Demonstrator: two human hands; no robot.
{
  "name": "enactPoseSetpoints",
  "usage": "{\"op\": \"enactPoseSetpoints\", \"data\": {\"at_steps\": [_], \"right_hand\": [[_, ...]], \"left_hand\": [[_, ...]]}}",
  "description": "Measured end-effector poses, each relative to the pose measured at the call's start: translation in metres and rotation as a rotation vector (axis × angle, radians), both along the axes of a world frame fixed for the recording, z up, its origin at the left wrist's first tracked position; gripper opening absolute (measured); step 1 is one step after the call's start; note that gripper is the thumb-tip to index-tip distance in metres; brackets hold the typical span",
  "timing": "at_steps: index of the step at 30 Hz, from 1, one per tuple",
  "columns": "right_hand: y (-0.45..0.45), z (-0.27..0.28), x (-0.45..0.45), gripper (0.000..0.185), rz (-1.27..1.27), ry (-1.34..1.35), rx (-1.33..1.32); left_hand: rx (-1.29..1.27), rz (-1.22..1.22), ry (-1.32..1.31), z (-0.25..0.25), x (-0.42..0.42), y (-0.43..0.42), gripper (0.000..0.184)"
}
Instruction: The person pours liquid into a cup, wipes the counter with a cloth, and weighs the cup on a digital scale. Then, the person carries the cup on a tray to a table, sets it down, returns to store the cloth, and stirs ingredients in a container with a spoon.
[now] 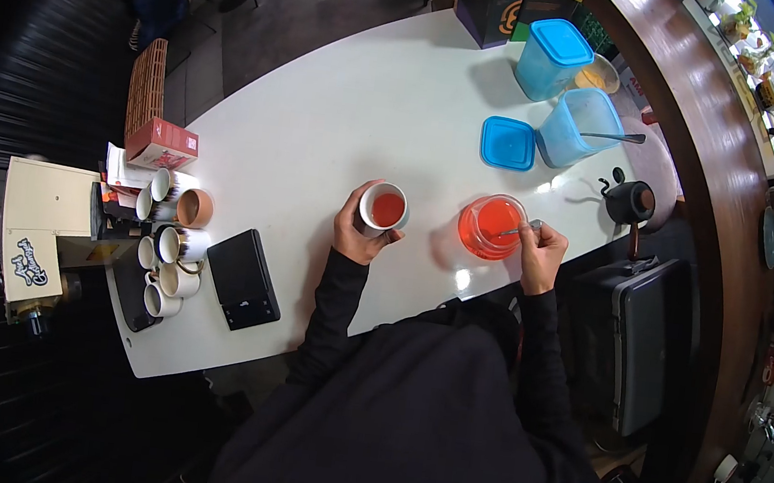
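Around mid-frame, your left hand (362,229) has its fingers and thumb wrapped round a cup (386,191) of red liquid, mouth up, I'd guess so nothing slops out. Can't tell if its base touches the table (324,120). Right of that, your right hand (546,257) is pinching a metal utensil (511,231) that dips into the glass jar (473,237) of red liquid. Jar's standing on the table, so your fingers probably only have to steer the handle. Upper right, the blue lid (509,144) lies flat just beside the open blue tub (566,133), likely parked within reach. Black kettle (629,202) is right of the jar, and the mugs (179,279) bunch up at left, which seems to give your elbows room.
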State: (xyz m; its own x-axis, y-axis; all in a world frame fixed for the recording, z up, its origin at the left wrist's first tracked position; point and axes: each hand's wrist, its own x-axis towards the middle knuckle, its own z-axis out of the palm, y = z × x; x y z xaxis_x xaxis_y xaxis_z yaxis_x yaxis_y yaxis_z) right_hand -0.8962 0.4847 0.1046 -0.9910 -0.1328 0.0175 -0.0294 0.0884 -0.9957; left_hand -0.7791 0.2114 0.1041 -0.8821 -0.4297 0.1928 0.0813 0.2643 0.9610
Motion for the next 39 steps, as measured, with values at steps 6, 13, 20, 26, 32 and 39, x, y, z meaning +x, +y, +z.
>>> {"op": "enactPoseSetpoints", "data": {"at_steps": [6,13,20,26,32,39], "right_hand": [[-0.001,-0.004,0.003,0.039,-0.015,0.001,0.010],[-0.001,-0.007,0.007,0.041,-0.038,-0.005,-0.007],[-0.003,0.001,0.015,0.036,-0.039,0.008,-0.063],[-0.003,0.004,0.016,0.025,-0.051,0.016,0.028],[-0.007,0.012,0.018,0.018,-0.092,0.116,0.057],[-0.005,0.025,0.017,0.017,-0.079,0.381,0.276]], "left_hand": [[-0.015,0.036,0.034,-0.011,-0.001,0.001,0.079],[-0.032,0.030,-0.009,-0.018,0.001,0.010,0.087],[-0.014,0.011,0.030,-0.023,0.001,0.021,0.090],[-0.007,0.001,0.031,-0.029,0.001,0.021,0.090],[0.000,-0.007,0.034,-0.030,-0.001,0.022,0.091],[-0.009,-0.020,0.036,-0.034,-0.002,0.022,0.092]]}}
